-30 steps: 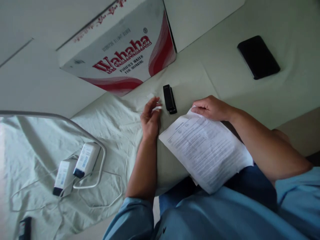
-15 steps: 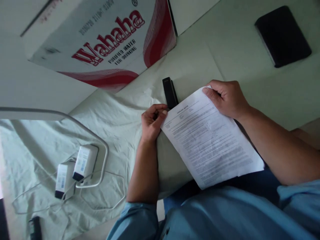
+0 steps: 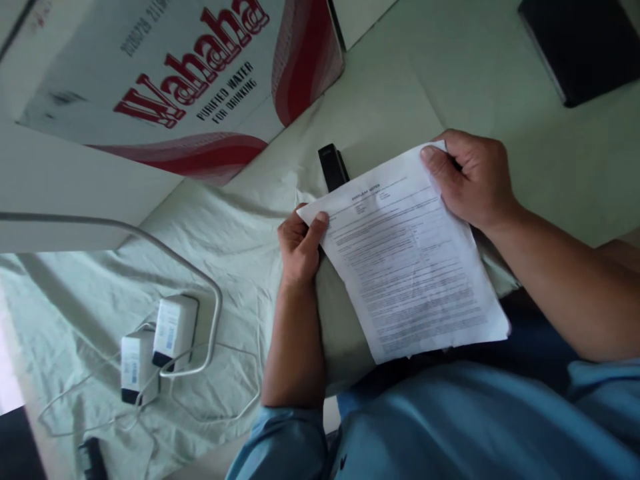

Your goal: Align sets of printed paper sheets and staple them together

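Between my two hands hangs a white printed sheet of paper (image 3: pixel 410 267), its text side facing me and its surface slightly creased. My left hand (image 3: pixel 301 243) is closed on the sheet's upper left corner, thumb on top. At the upper right corner, my right hand (image 3: pixel 470 173) pinches the paper the same way, with most fingers hidden behind it. Just beyond the sheet's top edge lies a black stapler-like object (image 3: pixel 333 167), its near end covered by the paper.
A Wahaha water carton (image 3: pixel 200 87) stands at the back left. A black case (image 3: pixel 585 50) lies at the far right. Two white boxes (image 3: pixel 175 327) with cables sit left on the green cloth (image 3: pixel 225 247), beside a grey bent metal bar (image 3: pixel 165 250). A dark object (image 3: pixel 93 460) lies bottom left.
My left hand has shifted its grip further onto the paper's corner. The sheet has turned a little and its lower edge has swung left. The camera view has also shifted.
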Demonstrator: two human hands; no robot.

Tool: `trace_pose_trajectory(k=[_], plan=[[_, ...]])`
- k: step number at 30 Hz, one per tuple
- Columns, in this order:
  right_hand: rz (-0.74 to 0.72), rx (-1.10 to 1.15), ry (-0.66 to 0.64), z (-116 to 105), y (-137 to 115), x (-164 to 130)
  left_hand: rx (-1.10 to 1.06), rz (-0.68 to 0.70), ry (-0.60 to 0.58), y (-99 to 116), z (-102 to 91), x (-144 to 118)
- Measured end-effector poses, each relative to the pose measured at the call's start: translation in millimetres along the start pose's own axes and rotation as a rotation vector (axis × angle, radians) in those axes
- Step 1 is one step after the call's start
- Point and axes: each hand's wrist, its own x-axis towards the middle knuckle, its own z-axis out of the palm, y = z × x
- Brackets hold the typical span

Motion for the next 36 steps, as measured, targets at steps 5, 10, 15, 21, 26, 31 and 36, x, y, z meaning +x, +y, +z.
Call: trace_pose_trajectory(k=[5,10,15,21,26,31,36], plan=[[0.055,0.121,-0.063,-1,3,3,0.059,-0.025,-0.041,-2,-4.4,0],[0.104,0.253,-0.104,-4,5,6,0.003,0.042,-0.028,5,-1.8,1],[0.134,0.284,-0.129,-5,5,4,-0.013,0.11,-0.033,13,2.3,2],[0.12,0.246,-0.133,-6,2,3,-0.05,0.001,-0.091,8,-2.7,0],[0.147,0.315,-0.139,-7,2,4,0.029,-0.045,-0.069,4,-4.6,1],[0.288,0.428,-0.168,-12,2,4,-0.056,-0.075,0.075,10,3.6,7],[0.319,0.47,-0.067,-13,8,8,-0.339,-0.072,0.096,18,7.3,11]])
